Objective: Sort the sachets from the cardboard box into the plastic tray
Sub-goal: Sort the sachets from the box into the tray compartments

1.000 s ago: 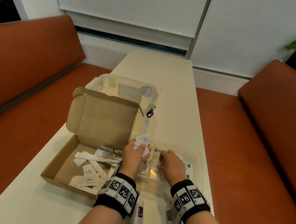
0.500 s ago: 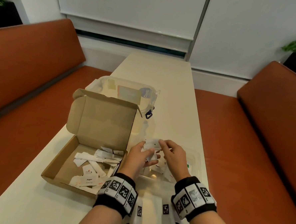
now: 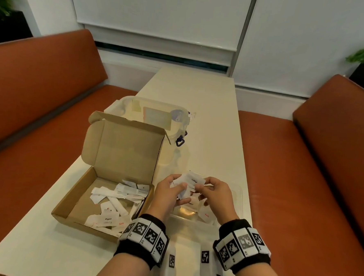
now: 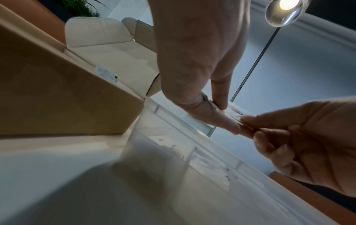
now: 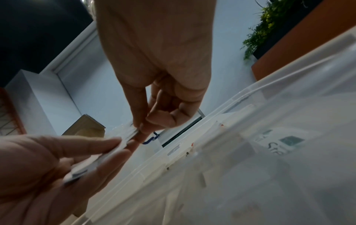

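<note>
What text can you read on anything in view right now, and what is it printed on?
"Pepper": white paper sachet in the brown cardboard box.
"Salt", red: neighbouring white sachet in that box.
"Salt", red: white sachet in the clear plastic tray.
"Pepper", partly hidden: another tray sachet.
Held sachets, lidded clear container's label: unreadable.

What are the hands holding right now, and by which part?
The left hand grips a small stack of white paper sachets at its near end; the right hand pinches the top sachet's right edge.
</note>
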Tool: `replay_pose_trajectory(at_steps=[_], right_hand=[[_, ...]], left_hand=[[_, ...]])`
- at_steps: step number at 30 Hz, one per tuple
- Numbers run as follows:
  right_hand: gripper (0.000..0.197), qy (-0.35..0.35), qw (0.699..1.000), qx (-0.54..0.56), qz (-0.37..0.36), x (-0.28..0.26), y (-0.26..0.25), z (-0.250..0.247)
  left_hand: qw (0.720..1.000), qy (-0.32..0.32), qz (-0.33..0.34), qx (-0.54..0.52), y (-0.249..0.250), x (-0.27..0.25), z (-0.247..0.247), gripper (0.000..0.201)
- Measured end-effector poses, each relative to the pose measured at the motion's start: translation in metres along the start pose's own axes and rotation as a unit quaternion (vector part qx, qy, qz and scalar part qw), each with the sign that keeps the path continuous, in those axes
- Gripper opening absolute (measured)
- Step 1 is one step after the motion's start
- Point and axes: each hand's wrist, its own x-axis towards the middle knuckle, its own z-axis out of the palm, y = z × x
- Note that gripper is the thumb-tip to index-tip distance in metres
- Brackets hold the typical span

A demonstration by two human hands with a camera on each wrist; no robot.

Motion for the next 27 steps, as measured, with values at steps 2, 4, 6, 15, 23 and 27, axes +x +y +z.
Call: replay_pose_trajectory(at_steps=[2,4,6,15,23,27], right_hand=[[0.009,0.000,1.000,0.010,-0.008,0.001,0.000,0.001],[0.007,0.025,0.999,0.023,-0.017,0.002,-0.002,0.003],[0.008,0.048,0.998,0.030,-0.030,0.004,-0.005,0.003],[0.019,-0.095,0.963,-0.235,-0.096,0.021,-0.027,0.001],[0.016,-0.007,0.996,-0.083,-0.043,0.013,-0.016,0.013],[0.005,-0.010,0.998,-0.052,-0.034,0.014,-0.014,0.007]], left_hand=[[1.000,0.003,-0.001,0.012,-0.001,0.000,-0.002,0.031],[1.000,0.001,-0.004,0.028,-0.002,0.001,-0.004,0.030],[0.999,0.012,-0.010,0.040,-0.004,0.002,-0.006,0.030],[0.998,-0.005,0.021,0.059,-0.008,0.013,-0.013,0.023],[0.999,0.032,0.034,-0.012,-0.006,0.023,-0.008,0.036],[0.998,0.031,0.049,0.003,-0.010,0.022,-0.009,0.025]])
